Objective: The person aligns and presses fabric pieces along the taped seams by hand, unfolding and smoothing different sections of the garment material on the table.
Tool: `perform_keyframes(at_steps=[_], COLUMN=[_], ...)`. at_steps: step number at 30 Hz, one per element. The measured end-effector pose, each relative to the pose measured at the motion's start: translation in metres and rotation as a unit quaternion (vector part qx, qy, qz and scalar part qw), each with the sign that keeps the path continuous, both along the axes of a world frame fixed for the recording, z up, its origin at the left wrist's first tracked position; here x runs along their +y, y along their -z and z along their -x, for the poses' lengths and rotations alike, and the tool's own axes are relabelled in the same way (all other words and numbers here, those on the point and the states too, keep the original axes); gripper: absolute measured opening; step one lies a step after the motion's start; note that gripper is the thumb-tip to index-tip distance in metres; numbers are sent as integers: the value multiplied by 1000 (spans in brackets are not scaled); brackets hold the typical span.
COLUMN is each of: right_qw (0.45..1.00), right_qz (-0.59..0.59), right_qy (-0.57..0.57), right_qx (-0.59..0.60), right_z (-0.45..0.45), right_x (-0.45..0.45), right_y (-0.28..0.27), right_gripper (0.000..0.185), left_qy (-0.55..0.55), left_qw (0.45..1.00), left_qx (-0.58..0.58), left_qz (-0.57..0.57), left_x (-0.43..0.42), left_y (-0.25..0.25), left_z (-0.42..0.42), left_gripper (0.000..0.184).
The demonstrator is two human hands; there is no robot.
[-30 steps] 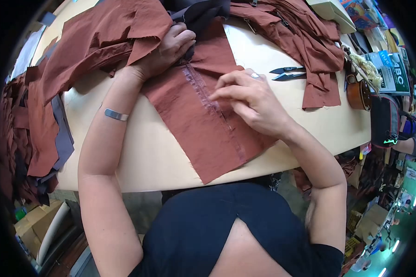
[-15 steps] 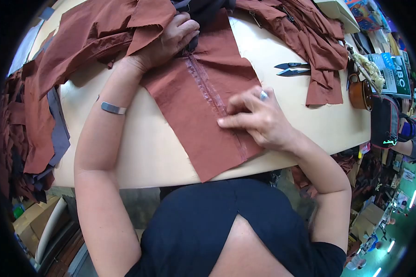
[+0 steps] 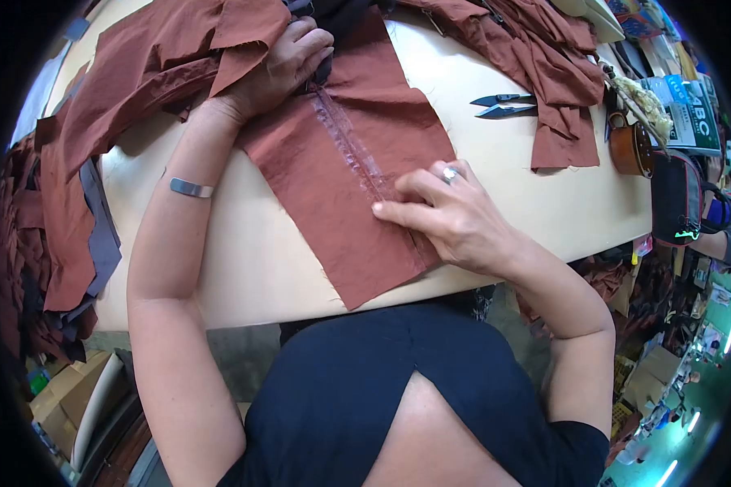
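Note:
A reddish-brown fabric panel [image 3: 309, 207] lies on the table, tapering toward my body. Down its middle runs a seam with a shiny, clear, wrinkled strip [image 3: 345, 146] along it. My left hand [image 3: 296, 61] is curled closed over the top of the panel, beside a dark bunched piece of cloth [image 3: 321, 73]. Lower down, my right hand [image 3: 455, 211], with a ring on it, has its thumb and bent fingers together on the seam at the strip's lower end. The exact pinch is partly hidden by the fingers.
Small dark thread snips [image 3: 505, 106] lie right of the panel beside more brown fabric [image 3: 564, 89]. A brown mug [image 3: 629, 148] stands near the right edge. Layered brown and grey cloth [image 3: 65, 211] hangs over the left side of the pale table [image 3: 244, 268].
The whole view has shifted slightly, so table items appear a little up and left. Both hands keep nearly the same places on the fabric.

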State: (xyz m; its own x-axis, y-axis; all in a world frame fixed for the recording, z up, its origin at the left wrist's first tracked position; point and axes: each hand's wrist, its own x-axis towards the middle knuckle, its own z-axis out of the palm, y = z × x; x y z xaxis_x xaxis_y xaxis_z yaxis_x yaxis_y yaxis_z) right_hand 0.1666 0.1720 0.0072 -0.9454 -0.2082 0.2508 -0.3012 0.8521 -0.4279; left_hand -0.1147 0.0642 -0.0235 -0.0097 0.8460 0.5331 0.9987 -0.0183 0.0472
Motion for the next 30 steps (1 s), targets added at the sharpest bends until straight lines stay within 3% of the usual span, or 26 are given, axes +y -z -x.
perform_keyframes(at_steps=[8,15,18,22,30], right_qw=[989,979,997,998,987], right_qz=[-44,163,82,-22,-121], right_qy=[-83,-101,-11,21,-75], right_qx=[111,-76,0,48,80], right_z=[-44,-23,-1,23,-29], right_x=[-4,1,-7,-7,-5], right_y=[6,-14,-18,6,-1], right_gripper=[24,21,26,35,34], left_qy=[48,20,25,8,28], left_qw=[997,994,995,997,998], left_qx=[-49,-98,-87,-65,-62], left_qz=[-41,43,32,42,15], left_x=[4,0,0,0,0], left_y=[10,4,3,2,5], left_z=[5,2,2,3,4], left_gripper=[13,15,15,15,14])
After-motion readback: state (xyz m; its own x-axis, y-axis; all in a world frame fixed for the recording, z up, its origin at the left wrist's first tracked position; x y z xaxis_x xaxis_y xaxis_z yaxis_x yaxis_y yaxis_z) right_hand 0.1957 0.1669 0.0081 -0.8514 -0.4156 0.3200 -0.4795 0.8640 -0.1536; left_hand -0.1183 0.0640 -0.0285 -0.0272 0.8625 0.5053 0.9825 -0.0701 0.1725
